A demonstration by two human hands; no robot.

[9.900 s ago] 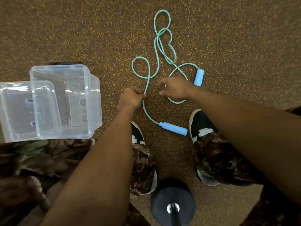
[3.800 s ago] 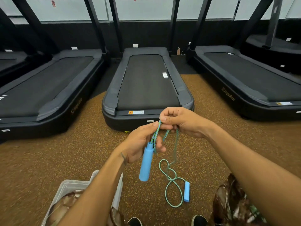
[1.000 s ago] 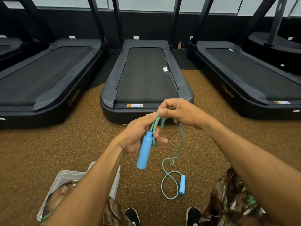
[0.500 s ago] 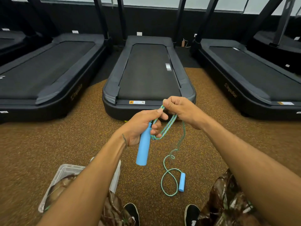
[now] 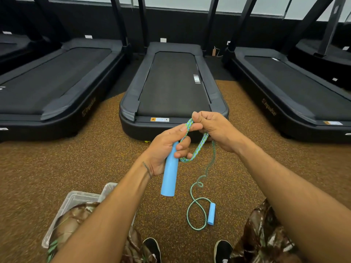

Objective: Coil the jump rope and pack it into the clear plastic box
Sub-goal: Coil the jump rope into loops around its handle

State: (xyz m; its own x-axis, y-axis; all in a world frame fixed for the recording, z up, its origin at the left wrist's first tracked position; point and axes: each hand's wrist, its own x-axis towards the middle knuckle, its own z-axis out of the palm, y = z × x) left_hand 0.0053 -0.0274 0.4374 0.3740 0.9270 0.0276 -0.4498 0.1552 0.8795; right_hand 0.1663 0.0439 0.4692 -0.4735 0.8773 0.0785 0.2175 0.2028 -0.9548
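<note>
My left hand [image 5: 167,147] grips one blue handle [image 5: 170,175] of the jump rope, which points down, and pinches loops of teal cord [image 5: 197,149] against it. Just to its right, my right hand [image 5: 214,130] is closed on the same cord at the top of a loop. From there the cord hangs down to a small curl on the floor beside the second blue handle [image 5: 211,216]. The clear plastic box [image 5: 76,199] sits at lower left, mostly hidden behind my left knee and forearm.
Three black treadmills stand ahead; the middle one [image 5: 172,88] ends just beyond my hands. Brown speckled rubber floor [image 5: 76,164] spreads below. My camouflage-trousered knees and black shoes [image 5: 152,248] frame the bottom edge.
Over the last second the hands drew a little apart, opening a wider loop between them. More cord has been taken up, so the curl on the floor is shorter.
</note>
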